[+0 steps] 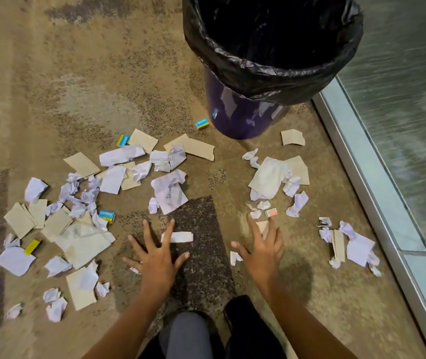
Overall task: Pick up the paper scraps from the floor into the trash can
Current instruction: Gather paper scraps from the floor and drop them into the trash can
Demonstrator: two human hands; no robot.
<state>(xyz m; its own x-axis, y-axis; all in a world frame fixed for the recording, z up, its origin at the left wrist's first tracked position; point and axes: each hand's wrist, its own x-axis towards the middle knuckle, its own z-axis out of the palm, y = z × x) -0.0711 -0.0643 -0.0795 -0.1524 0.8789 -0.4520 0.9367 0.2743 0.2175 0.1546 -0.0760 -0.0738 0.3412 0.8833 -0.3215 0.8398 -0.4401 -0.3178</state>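
Several white, crumpled and brown paper scraps lie scattered over the tan carpet, mostly at the left and at the right. A dark purple trash can lined with a black bag stands at the top centre. My left hand hovers low with its fingers spread; a small white strip lies just beyond its fingertips. My right hand is also spread wide, its fingertips over a small brown scrap. Neither hand holds anything.
A metal-framed glass wall runs along the right side. Small blue and yellow cartons lie among the paper. My shoes and a grey trouser leg are at the bottom centre. A dark carpet patch lies between my hands.
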